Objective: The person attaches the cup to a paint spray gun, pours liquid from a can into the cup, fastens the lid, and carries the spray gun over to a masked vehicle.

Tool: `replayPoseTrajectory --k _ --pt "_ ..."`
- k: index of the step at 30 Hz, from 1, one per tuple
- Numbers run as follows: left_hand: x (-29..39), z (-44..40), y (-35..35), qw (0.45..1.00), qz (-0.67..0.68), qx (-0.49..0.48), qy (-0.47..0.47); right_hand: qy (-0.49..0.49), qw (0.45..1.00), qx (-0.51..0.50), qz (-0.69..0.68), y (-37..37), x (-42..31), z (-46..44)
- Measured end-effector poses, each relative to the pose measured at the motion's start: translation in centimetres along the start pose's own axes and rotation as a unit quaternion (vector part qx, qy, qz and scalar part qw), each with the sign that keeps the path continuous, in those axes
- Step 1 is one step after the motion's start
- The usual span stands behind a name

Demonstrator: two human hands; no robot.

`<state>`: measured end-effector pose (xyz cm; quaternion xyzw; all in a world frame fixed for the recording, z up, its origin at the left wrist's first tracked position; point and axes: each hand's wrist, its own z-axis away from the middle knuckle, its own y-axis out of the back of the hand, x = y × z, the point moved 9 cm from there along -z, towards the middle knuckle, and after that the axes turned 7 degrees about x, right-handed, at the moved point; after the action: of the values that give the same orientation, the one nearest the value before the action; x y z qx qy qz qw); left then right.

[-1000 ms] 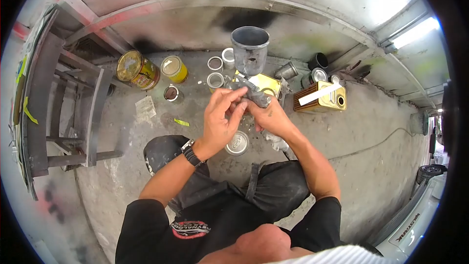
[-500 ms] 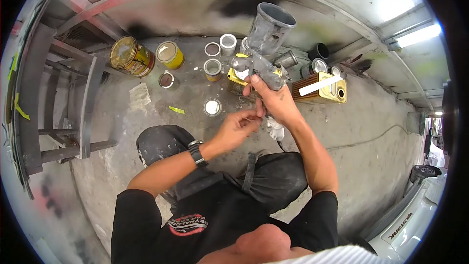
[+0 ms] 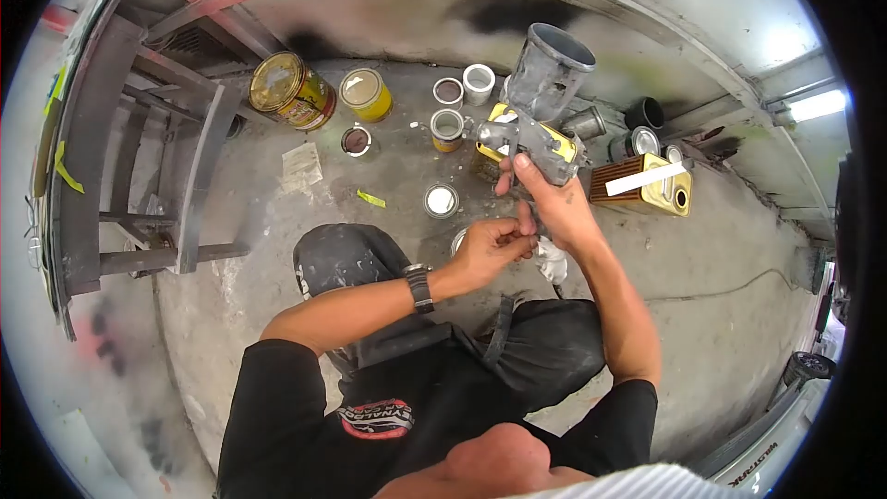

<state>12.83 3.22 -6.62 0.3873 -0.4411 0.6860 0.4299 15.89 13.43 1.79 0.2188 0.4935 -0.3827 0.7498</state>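
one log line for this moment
right hand: holding spray gun; left hand: close by, fingers bent, grip unclear; cup: atop gun

The person's right hand (image 3: 557, 210) grips a paint-stained grey metal spray gun (image 3: 543, 150) with a tilted grey cylindrical cup (image 3: 552, 74). The left hand (image 3: 488, 253), fingers bunched, is near the right. A round yellow metal can (image 3: 367, 98) and rectangular gold tin (image 3: 658, 199) stand on grey concrete floor (image 3: 693, 342).

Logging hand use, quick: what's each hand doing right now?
Left hand: fingers curled near the other hand; whether it is gripping anything cannot be told.
Right hand: closed, holding the spray gun.
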Motion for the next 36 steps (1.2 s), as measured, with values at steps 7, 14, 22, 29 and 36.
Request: replayPoseTrajectory --k 7,14,22,29,36 --pt "-0.2 0.0 0.0 1.000 -0.003 0.000 -0.004 0.003 1.000 -0.005 0.007 -0.1 0.1 0.0" --pt "-0.3 0.1 -0.1 1.000 -0.012 0.001 -0.012 0.002 0.999 -0.008 0.033 -0.4 0.0 0.1" --pt "-0.7 0.3 -0.1 1.000 -0.016 0.008 -0.012 -0.004 0.999 -0.022 0.039 -0.8 0.3 0.1" --pt "-0.6 0.3 -0.4 0.999 -0.032 -0.001 -0.027 -0.026 0.999 -0.014 0.026 -0.3 1.0 0.0" --pt "0.0 0.4 -0.2 0.998 -0.040 0.032 -0.042 -0.022 0.999 0.019 0.023 0.6 1.4 -0.5"
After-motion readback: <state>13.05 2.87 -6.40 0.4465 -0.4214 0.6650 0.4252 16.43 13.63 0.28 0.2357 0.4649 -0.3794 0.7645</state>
